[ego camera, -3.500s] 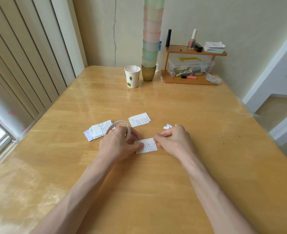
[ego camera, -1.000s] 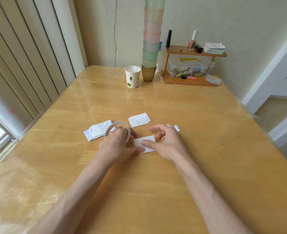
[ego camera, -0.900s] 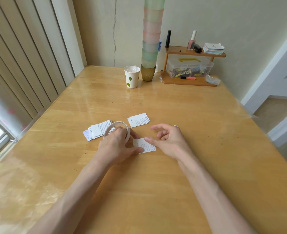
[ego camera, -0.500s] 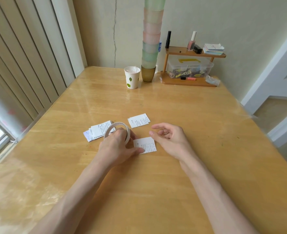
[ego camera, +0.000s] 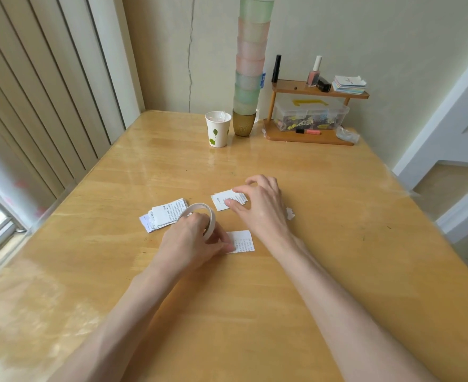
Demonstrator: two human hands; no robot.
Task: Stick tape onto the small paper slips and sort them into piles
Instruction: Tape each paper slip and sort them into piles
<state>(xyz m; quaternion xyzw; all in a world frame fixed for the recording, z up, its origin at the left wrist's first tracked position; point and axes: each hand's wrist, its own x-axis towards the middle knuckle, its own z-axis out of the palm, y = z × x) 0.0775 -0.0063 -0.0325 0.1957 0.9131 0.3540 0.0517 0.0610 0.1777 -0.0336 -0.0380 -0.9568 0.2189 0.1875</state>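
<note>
Beside my left hand [ego camera: 191, 241], which grips the tape roll [ego camera: 197, 207], one paper slip [ego camera: 243, 241] lies under its thumb. My right hand [ego camera: 260, 210] touches the far slip pile [ego camera: 220, 202], fingers curled; I cannot tell whether it grips.

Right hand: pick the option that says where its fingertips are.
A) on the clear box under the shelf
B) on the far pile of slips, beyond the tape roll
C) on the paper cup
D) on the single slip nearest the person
B: the right hand has thumb and fingertips on the far pile of slips, while the left hand holds the tape roll and touches the single slip.
</note>
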